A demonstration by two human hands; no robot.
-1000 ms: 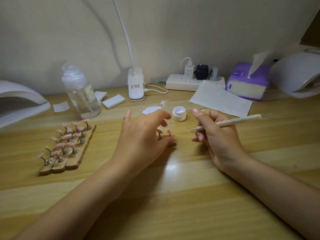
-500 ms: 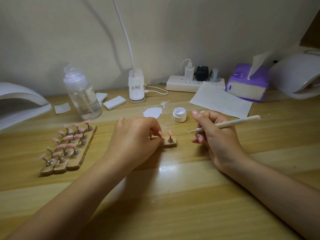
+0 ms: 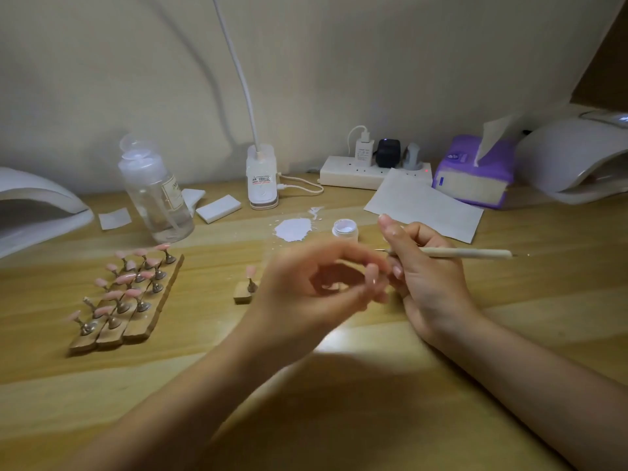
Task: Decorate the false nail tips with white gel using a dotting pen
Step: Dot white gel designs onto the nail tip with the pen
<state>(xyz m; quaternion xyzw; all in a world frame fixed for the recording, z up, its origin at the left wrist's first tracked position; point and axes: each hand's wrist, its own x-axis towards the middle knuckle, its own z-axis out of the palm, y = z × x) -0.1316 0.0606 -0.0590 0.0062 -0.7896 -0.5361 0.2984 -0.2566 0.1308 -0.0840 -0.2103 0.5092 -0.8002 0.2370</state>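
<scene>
I am looking down at a wooden desk (image 3: pixel 339 419) through the head camera. My right hand (image 3: pixel 431 283) is gripping the dotting pen (image 3: pixel 465 253), fingers curled round its pale shaft, with the thin metal tip pointing left and the shaft lying almost level above the desk. My left hand (image 3: pixel 306 287) is hovering in front of it, blurred; its fingers are loosely curled with the fingertips just beside the right hand's knuckles, and I cannot tell whether they are pinching anything. Partly behind that hand a small wooden holder strip (image 3: pixel 244 291) is lying on the desk, with one pink nail tip (image 3: pixel 250 270) standing on a metal stem at its left end; the rest of the strip is hidden. Well to the left, three more wooden strips (image 3: pixel 125 329) are lying side by side, carrying rows of pink nail tips (image 3: pixel 126 278) on stems. The small open jar of white gel (image 3: pixel 345 228) is sitting just behind the hands, with a white smear (image 3: pixel 293 229) on the desk to its left. Further back are a clear pump bottle (image 3: pixel 154 190), a lamp base (image 3: pixel 261 181), a power strip (image 3: pixel 367 171), a sheet of paper (image 3: pixel 424 205), a purple tissue box (image 3: pixel 475 178), and a white nail lamp (image 3: pixel 34 209) at the left edge.
</scene>
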